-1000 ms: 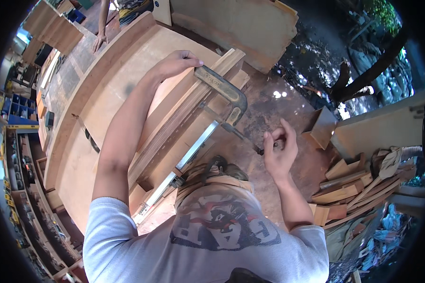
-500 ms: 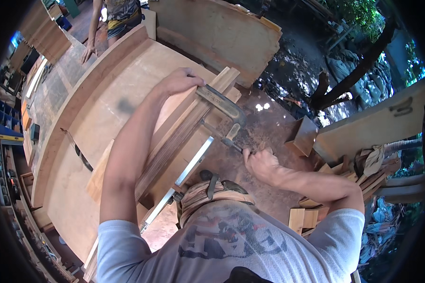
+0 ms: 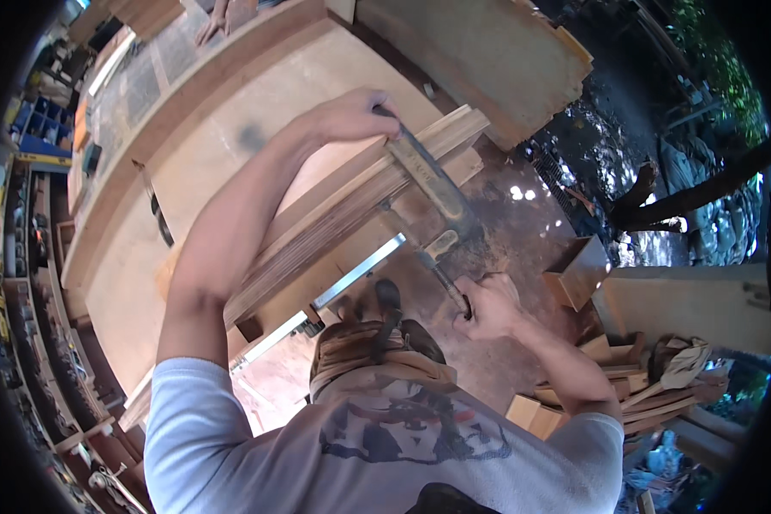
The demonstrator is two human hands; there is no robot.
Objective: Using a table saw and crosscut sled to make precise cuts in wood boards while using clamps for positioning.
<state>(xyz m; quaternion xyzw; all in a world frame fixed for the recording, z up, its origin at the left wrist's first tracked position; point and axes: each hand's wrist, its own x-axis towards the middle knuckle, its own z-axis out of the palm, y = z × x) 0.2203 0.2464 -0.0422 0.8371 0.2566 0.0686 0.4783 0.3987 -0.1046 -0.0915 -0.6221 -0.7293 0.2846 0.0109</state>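
A large metal C-clamp (image 3: 428, 184) spans stacked wooden strips (image 3: 317, 214) lying along a curved plywood piece (image 3: 278, 77). My left hand (image 3: 355, 120) wraps over the clamp's upper end at the strips' far side, my left forearm lying along the wood. My right hand (image 3: 488, 308) is closed on the handle at the lower end of the clamp's screw. Below the strips runs a straight silver metal rail (image 3: 360, 270).
A co-worker's hand (image 3: 210, 26) rests on the worktop at upper left. Shelves with tools (image 3: 43, 283) line the left. A plywood sheet (image 3: 471, 60) stands behind the clamp. An open box (image 3: 574, 270), offcuts (image 3: 634, 385) and a tree trunk (image 3: 685, 206) are on the right.
My right hand was open beside the screw handle; it has closed on it and moved lower with the screw end. My left hand stays on the clamp's upper end as the view shifts.
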